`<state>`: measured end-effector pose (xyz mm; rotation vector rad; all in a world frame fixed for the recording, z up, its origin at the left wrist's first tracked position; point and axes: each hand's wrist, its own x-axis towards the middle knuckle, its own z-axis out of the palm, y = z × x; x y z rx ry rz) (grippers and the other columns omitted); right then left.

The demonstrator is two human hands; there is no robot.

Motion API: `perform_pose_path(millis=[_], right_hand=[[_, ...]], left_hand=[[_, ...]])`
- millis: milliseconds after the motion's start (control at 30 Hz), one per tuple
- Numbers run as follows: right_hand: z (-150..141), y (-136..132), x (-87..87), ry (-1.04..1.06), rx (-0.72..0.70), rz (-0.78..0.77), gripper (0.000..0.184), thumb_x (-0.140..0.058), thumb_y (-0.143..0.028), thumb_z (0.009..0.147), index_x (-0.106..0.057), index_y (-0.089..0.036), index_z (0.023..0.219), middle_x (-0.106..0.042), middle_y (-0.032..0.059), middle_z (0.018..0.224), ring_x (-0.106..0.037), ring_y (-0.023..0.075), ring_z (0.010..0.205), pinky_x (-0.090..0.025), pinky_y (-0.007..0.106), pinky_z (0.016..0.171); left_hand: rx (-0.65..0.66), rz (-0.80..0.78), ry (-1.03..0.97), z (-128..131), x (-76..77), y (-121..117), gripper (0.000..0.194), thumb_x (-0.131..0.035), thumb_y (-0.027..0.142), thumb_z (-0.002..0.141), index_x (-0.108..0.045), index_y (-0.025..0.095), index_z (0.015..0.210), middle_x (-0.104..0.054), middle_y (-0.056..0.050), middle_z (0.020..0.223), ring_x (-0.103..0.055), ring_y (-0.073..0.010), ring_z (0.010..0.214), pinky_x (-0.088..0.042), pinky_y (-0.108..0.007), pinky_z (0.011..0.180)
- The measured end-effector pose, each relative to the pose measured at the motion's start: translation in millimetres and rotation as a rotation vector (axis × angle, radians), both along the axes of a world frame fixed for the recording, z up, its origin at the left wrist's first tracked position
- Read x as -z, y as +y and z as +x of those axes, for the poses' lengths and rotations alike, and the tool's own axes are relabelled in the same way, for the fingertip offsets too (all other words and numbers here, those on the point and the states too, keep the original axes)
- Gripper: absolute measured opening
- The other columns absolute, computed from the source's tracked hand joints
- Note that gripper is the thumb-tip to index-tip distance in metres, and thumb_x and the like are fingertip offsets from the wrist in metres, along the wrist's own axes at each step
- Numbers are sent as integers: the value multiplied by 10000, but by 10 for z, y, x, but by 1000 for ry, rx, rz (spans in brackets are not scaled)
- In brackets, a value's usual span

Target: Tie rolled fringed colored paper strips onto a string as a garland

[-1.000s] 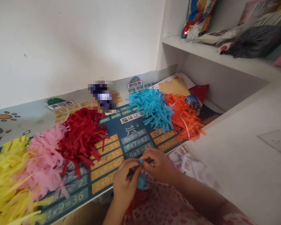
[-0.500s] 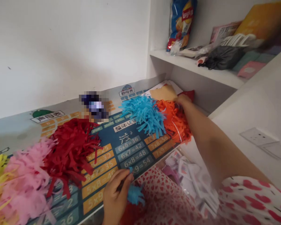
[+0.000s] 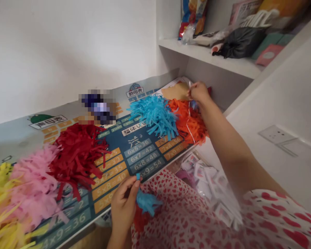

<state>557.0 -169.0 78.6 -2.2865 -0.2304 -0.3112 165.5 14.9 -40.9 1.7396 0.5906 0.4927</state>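
I had the left hand point(image 3: 123, 206) pinched shut on a fringed blue paper tuft point(image 3: 147, 203) by the mat's edge, and the right hand point(image 3: 200, 92) gripping thin white string point(image 3: 189, 119) above a shaggy orange paper pom-pom point(image 3: 195, 126).

blurred object point(image 3: 97, 108): pixelated, unidentifiable | yellow paper tassel point(image 3: 1, 197): cut off left | snack bag point(image 3: 193, 17): cut off top

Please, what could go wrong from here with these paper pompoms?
The left hand pinches the small bundle of blue paper fringe only at its top, so strips might slip and drop onto the heart-print clothing.

The thin white string runs up to the right hand across the orange paper pompom. A hard pull could snag it, perhaps dragging it against the blue paper pompom beside it.
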Motion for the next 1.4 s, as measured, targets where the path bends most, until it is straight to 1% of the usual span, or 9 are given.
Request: perform_pose_path(millis=[67,167,267,367,533,867,1067,1267,1400], right_hand=[[-524,-79,-87,-25,-90,67,432,-320,-272,988,-599,27,1126,-707,99,890,-662,27,674,-412,111,612],[-1579,-293,-4,104,-543,288,244,-654,-265,874,-649,-169,1098,-711,3,731,-655,97,567,-500,174,540],[-2450,-455,337,376,-950,221,85,-673,-279,861,-720,-218,824,-712,-11,673,-667,133,586,-498,202,523],[-2874,-395,733,484,-978,219,190,-596,-247,894,-700,-213,738,-702,-14,659,-647,124,592,-480,205,549],[-3086,-129,1086,453,-766,340,179,-578,-268,857,-643,-202,704,-610,-28,543,-552,111,481,-405,203,466],[-3218,-13,1111,492,-792,371,188,-567,-333,870,-641,-205,753,-640,-9,597,-583,129,518,-430,228,502],[-3195,-48,1315,691,-903,508,236,-643,-364,858,-518,-227,1004,-568,-64,653,-562,117,544,-426,221,518],[-3064,-88,1319,397,-1086,108,152,-520,-303,949,-640,-222,997,-684,27,910,-617,160,804,-433,274,720],[-3087,-40,1361,152,-1060,-115,244,-426,-282,980,-612,-198,847,-653,51,807,-584,173,734,-395,280,665]], left_hand=[[3,-106,0,-28,-29,-55,272,-727,420,780,-712,188,922,-728,-34,792,-654,-166,682,-507,-246,621],[26,-357,-31,-87,-44,-170,292,-765,428,735,-665,183,857,-696,-5,673,-639,-150,596,-497,-229,558],[26,-598,-41,-149,-26,-310,343,-812,434,666,-623,183,805,-671,11,620,-627,-140,545,-484,-215,505],[3,-767,-39,-202,0,-437,384,-849,426,606,-604,180,770,-666,16,634,-617,-125,527,-493,-219,508],[-49,-882,-49,-299,39,-570,414,-884,406,565,-589,177,744,-655,27,623,-622,-116,560,-525,-230,574],[-107,-768,-130,-357,110,-713,335,-843,368,641,-614,170,785,-649,27,661,-626,-116,596,-506,-231,605],[-49,-344,-112,-367,105,-733,267,-766,292,725,-552,184,841,-656,22,708,-633,-111,645,-501,-214,630],[30,280,-39,-448,186,-705,374,-632,238,832,-495,209,1178,-727,-12,853,-697,-158,775,-554,-311,756],[41,449,-5,-464,306,-695,430,-596,239,870,-451,218,1275,-735,-22,892,-705,-176,801,-558,-331,763]])
